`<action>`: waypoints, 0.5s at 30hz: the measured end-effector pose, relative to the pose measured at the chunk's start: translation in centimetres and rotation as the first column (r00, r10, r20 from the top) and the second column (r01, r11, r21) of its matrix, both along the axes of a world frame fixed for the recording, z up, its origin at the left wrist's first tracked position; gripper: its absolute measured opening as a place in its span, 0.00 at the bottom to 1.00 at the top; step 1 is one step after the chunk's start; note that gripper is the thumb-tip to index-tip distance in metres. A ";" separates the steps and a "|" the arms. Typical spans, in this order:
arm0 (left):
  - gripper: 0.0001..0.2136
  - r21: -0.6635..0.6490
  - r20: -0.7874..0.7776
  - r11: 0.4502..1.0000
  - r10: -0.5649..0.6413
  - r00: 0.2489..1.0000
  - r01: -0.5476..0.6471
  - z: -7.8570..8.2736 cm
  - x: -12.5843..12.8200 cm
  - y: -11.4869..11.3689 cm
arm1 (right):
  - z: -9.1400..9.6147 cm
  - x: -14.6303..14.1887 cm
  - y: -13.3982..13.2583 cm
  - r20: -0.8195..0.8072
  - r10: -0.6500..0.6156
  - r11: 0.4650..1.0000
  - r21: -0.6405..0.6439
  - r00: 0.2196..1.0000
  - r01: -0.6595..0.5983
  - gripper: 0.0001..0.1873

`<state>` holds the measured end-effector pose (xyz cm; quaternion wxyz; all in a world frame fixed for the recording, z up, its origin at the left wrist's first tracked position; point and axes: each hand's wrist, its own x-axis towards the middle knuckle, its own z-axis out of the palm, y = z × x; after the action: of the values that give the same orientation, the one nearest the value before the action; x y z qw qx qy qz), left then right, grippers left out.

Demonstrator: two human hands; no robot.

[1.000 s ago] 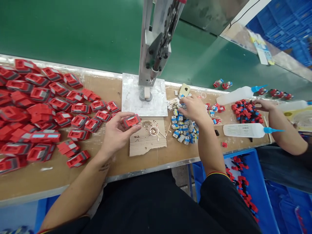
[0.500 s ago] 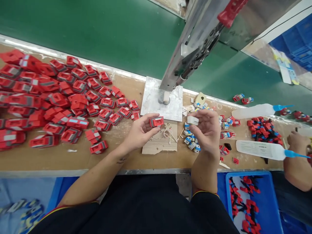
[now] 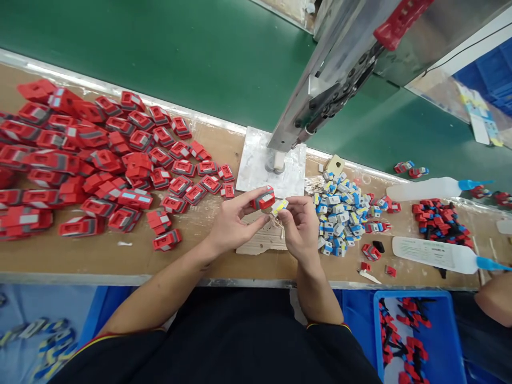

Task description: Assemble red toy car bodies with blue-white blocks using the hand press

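Observation:
My left hand (image 3: 233,223) pinches a small red plastic housing (image 3: 264,199) between thumb and fingers, just in front of the metal base plate (image 3: 256,169) of a hand press (image 3: 320,101). My right hand (image 3: 300,226) holds a small white and yellow part (image 3: 279,206) at its fingertips, right beside the red housing. Both hands hover over a scrap of cardboard (image 3: 260,242). A pile of small white and blue parts (image 3: 340,213) lies just right of my right hand.
A large heap of red housings (image 3: 88,160) covers the bench's left side. Two white glue bottles with blue tips (image 3: 436,255) lie at the right, near small red and blue parts (image 3: 436,218). A blue bin (image 3: 416,341) sits below. Another person's arm (image 3: 496,296) shows at the right edge.
My right hand picked a small white part from the pile and brought it left to meet the red housing. My left hand kept the housing and lifted it slightly.

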<state>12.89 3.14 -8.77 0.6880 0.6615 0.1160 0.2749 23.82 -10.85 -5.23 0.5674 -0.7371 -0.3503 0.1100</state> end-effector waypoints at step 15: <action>0.34 0.508 0.361 0.820 0.078 0.929 -0.266 0.1 -0.1 0.6 | -0.1 -1.0 0.4 0.105 0.033 0.999 0.018 0.994 -0.035 0.19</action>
<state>12.76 3.70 -8.62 0.4512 0.7625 -0.0223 0.4631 22.82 -10.45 -5.30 0.5537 -0.7301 -0.3930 0.0775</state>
